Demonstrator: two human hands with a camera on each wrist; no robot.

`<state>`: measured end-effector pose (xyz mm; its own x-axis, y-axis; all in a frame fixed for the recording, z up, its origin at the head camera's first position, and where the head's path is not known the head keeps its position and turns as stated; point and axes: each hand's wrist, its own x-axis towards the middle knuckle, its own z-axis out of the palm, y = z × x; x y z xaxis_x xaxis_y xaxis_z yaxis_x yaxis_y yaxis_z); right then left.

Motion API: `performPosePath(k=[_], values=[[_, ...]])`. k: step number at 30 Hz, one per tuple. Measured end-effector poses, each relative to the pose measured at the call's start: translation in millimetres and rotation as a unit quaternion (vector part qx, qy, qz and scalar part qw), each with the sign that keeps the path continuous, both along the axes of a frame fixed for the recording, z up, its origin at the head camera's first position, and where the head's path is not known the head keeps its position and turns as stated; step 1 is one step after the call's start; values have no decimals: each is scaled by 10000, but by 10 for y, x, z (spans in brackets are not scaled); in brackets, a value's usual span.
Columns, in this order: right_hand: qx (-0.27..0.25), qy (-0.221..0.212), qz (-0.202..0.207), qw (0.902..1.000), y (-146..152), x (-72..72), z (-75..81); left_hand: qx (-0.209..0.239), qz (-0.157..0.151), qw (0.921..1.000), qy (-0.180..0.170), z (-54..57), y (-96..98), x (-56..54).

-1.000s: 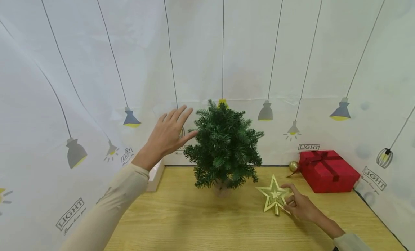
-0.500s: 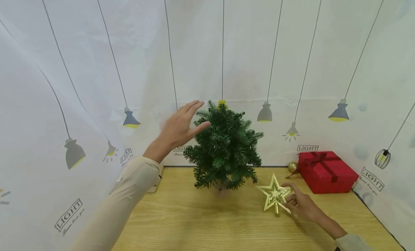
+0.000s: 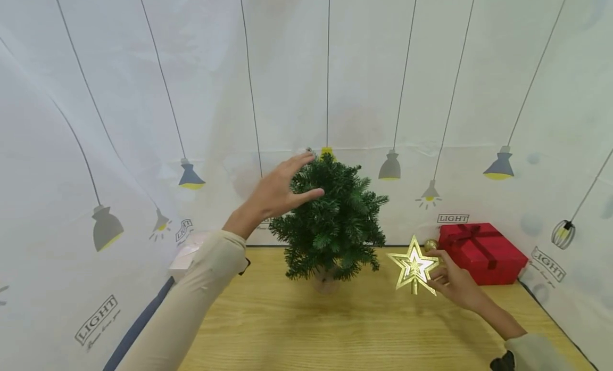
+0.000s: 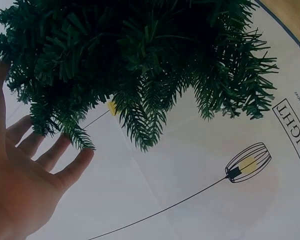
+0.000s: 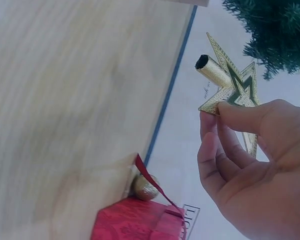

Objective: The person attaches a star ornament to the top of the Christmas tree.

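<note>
A small green artificial Christmas tree (image 3: 337, 222) stands upright on the wooden table. My left hand (image 3: 282, 190) is at its upper left side, fingers spread and straight beside the top branches. In the left wrist view, the left hand (image 4: 30, 175) has its fingertips among the outer needles. To the right of the tree, my right hand (image 3: 455, 280) pinches a gold star tree topper (image 3: 414, 265) by its right points, socket downward. The right wrist view shows thumb and fingers of the right hand (image 5: 260, 145) on the star topper (image 5: 235, 87), with its hollow socket (image 5: 215, 72) visible.
A red gift box (image 3: 482, 254) with a dark ribbon sits at the back right. Beside it lies a gold ball ornament (image 3: 430, 246). A white box (image 3: 185, 256) is partly behind the left sleeve. A white printed backdrop (image 3: 364, 83) encloses the wooden table (image 3: 311, 328).
My left hand has moved right and in against the treetop. My right hand has raised the star topper from near the table, slightly up and to the right. The tree stays put.
</note>
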<state>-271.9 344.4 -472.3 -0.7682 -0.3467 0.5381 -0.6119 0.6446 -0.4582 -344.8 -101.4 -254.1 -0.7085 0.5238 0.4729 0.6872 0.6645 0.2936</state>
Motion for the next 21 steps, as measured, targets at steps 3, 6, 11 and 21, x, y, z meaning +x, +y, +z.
performPosePath(k=[3,6,11,21], values=[[-5,113,12,9999,20,-31,75,60,-72,10000,-33,-39,-7,-18],[-5,191,26,9998,49,-68,156,195,-116,9997,-124,-74,-13,-21],[105,265,-75,9996,93,-115,316,400,-97,9988,-277,-146,-14,-16],[356,326,-386,9981,101,-163,707,476,9,9983,-349,-201,-17,0]])
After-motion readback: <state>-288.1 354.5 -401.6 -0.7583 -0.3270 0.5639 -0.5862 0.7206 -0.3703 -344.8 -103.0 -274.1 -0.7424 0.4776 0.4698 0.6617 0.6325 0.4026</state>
